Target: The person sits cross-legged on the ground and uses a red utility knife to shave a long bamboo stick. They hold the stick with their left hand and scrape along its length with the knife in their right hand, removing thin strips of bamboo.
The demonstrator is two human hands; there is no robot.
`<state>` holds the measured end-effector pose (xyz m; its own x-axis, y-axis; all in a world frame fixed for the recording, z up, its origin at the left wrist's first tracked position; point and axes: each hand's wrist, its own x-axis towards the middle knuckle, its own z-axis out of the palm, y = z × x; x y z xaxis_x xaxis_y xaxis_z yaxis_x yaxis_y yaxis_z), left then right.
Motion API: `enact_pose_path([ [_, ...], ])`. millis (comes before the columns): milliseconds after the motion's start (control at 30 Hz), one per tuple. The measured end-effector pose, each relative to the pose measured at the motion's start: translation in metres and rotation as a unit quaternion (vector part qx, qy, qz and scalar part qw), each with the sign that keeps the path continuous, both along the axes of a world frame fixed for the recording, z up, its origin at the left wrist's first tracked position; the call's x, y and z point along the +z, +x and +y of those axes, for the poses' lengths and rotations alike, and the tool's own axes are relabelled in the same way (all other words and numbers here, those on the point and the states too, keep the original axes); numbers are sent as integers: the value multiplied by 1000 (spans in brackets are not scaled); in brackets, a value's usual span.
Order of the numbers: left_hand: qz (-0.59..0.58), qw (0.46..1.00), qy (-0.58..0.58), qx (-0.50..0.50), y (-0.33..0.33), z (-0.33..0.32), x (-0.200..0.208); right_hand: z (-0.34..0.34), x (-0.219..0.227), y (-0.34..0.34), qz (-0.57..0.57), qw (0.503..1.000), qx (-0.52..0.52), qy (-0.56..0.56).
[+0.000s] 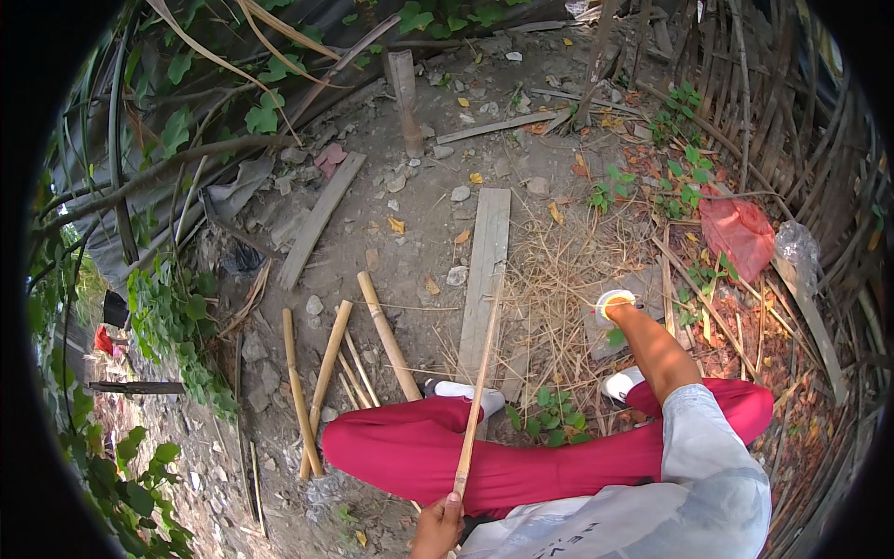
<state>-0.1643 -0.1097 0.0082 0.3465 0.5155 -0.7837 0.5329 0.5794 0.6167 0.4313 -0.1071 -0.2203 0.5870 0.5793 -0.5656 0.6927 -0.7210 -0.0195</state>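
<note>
My left hand (436, 526), at the bottom edge, is closed round the near end of a long split bamboo strip (475, 419). The strip slants up and away across my red trousers (559, 470), its far end over a grey wooden plank (489, 252) on the ground. Out to the right, my right hand (615, 306) reaches down by the dry straw. A bright white and yellow round patch shows there, and I cannot make out the fingers or what they touch. A flat grey slab (610, 347) lies just beneath it.
Several bamboo poles (386, 335) lie left of my legs. Another plank (321, 219) lies further left, and a wooden post (405, 102) stands beyond. Dry straw (549, 279) covers the ground ahead. A red plastic bag (736, 233) sits right, near a stick fence (745, 102).
</note>
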Motion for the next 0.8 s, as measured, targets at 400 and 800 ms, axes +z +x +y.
enact_pose_path([
  [400, -42, 986, 160, -36, 40, 18, -17, 3, 88, -152, 661, 532, -442, 290],
  [800, -78, 970, 230, 2, 58, 19, -39, 22, 181, -177, 32, 898, 204, 389],
])
